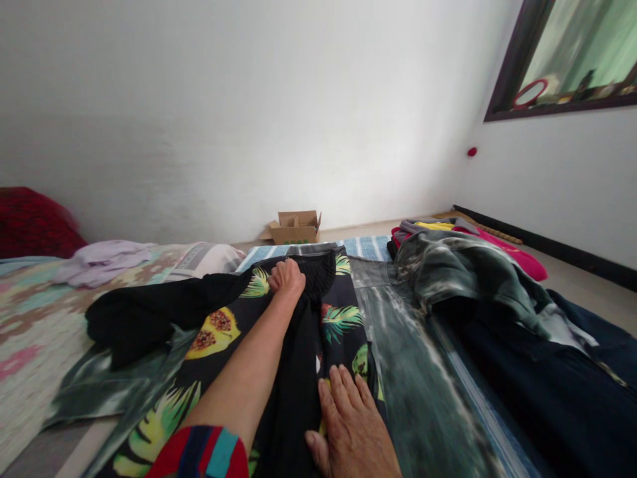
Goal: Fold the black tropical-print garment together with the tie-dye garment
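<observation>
Toward bed's far edge [371, 246] | left hand [287, 275] clenching printed clothing [219, 332] | right hand [354, 421] flat, nearer | likely light, limp: grip corners

Black garment [213, 332] with yellow and green fruit-and-leaf print, mottled grey-green cloth [418, 372], blue-and-white striped sheet [371, 247]

Soft light brightens the white wall [358, 133] before us toward one o'clock, dimming toward ten; wide-angle stretch tilts the window [577, 53] at two; red fabric [37, 222] blurs at nine.
</observation>
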Action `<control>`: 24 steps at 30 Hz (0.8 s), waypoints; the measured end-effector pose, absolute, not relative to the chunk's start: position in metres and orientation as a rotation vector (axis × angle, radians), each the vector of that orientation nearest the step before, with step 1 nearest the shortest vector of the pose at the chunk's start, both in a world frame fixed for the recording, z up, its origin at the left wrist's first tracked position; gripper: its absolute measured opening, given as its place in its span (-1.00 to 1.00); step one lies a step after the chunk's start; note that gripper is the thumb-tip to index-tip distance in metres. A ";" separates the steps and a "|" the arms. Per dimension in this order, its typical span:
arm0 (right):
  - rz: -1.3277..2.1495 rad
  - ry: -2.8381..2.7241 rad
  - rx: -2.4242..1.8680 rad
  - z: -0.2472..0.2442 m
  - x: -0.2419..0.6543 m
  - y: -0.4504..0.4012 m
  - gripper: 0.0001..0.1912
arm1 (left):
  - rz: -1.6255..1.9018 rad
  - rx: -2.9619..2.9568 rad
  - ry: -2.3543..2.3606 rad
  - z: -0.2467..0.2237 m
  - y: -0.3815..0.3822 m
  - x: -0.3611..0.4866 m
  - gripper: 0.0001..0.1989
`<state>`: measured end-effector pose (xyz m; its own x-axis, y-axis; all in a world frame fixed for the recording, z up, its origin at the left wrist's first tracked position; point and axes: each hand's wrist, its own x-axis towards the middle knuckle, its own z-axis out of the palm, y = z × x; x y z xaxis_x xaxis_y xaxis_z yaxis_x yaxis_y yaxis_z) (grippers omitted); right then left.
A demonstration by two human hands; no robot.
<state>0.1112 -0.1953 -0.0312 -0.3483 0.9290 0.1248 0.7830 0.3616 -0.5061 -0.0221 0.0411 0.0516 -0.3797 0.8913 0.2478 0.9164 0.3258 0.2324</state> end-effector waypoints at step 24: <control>0.573 -2.340 -1.515 -0.014 0.116 -0.197 -0.37 | -0.144 -2.532 -1.835 -0.006 0.046 0.056 -0.53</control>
